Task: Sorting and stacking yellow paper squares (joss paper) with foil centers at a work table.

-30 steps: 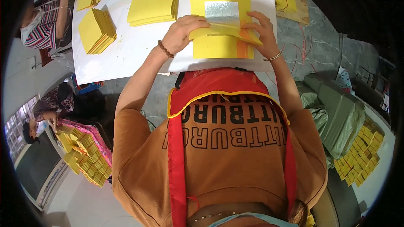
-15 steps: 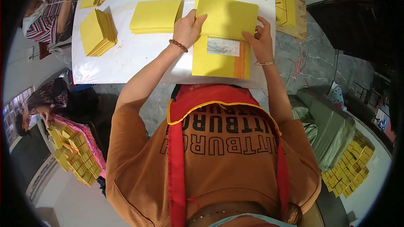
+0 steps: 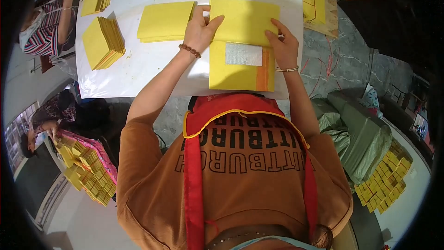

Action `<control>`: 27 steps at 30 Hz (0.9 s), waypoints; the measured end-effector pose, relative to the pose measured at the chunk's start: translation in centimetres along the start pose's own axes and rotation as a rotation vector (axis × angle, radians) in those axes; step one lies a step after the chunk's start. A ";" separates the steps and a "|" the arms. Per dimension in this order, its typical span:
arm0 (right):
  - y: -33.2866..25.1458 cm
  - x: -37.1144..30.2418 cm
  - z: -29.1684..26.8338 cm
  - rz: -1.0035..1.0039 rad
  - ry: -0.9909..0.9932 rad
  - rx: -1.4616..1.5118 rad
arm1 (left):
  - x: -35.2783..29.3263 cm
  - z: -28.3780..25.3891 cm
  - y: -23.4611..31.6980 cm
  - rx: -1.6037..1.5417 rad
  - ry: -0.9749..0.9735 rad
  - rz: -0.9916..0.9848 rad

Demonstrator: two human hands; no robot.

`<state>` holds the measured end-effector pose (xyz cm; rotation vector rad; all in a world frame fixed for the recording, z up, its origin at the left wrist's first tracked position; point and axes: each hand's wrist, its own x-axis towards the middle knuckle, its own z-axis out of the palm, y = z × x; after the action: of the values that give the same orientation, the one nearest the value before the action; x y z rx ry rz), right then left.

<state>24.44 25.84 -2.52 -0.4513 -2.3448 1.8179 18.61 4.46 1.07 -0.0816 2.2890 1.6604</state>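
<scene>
In front of me on the white-covered table lies yellow paper point(image 3: 226, 78), with a silver foil patch point(image 3: 243, 54) and an orange strip point(image 3: 262, 76) showing on its near part. A plain yellow section point(image 3: 245, 21) covers the far part. My left hand point(image 3: 199, 30) pinches the left edge of this section, thumb on top and fingers curled at the side. At its right edge, my right hand point(image 3: 283, 46) has thumb and fingers closed on the paper. Left of my left hand sits a low stack of yellow paper point(image 3: 165, 21).
Fanned yellow bundles point(image 3: 102, 44) stand on the table's left side. A tied yellow stack point(image 3: 317, 4) rests on a wooden board beyond the right edge. One person in a striped sleeve point(image 3: 46, 41) works at far left; another sits near piled yellow bundles point(image 3: 90, 173).
The plain yellow section has come down flatter at its right side. My right hand has shifted slightly left along its edge; my left hand stays at the left edge.
</scene>
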 end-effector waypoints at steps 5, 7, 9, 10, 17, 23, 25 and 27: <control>-0.4 0.1 -0.1 0.019 -0.023 -0.087 | -0.4 0.6 2.0 0.831 0.240 0.857; -0.6 0.0 -0.1 0.029 -0.032 -0.077 | -0.8 2.4 2.6 0.926 0.112 0.908; -0.8 -0.1 -0.1 0.002 -0.014 -0.035 | -0.5 3.7 1.9 1.058 -0.091 0.868; -0.7 -0.2 0.0 0.008 -0.012 -0.030 | -0.1 3.9 0.9 1.061 -0.098 0.867; -1.4 -2.6 -1.8 -0.356 0.017 -0.315 | 1.0 4.4 -1.3 1.151 -0.085 0.817; -0.9 -4.5 -3.0 -0.560 -0.372 -0.802 | 0.9 3.8 -1.1 1.158 -0.076 0.866; -0.4 -4.3 -3.1 -0.554 -0.387 -0.788 | 0.8 2.8 -0.3 0.976 -0.203 0.956; -0.3 -4.4 -2.9 -0.503 -0.382 -0.765 | 1.0 2.7 -0.2 1.033 -0.247 1.002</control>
<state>29.41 27.02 -1.12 0.4406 -2.9864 0.7998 18.31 7.08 -0.12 1.5647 2.7983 0.4194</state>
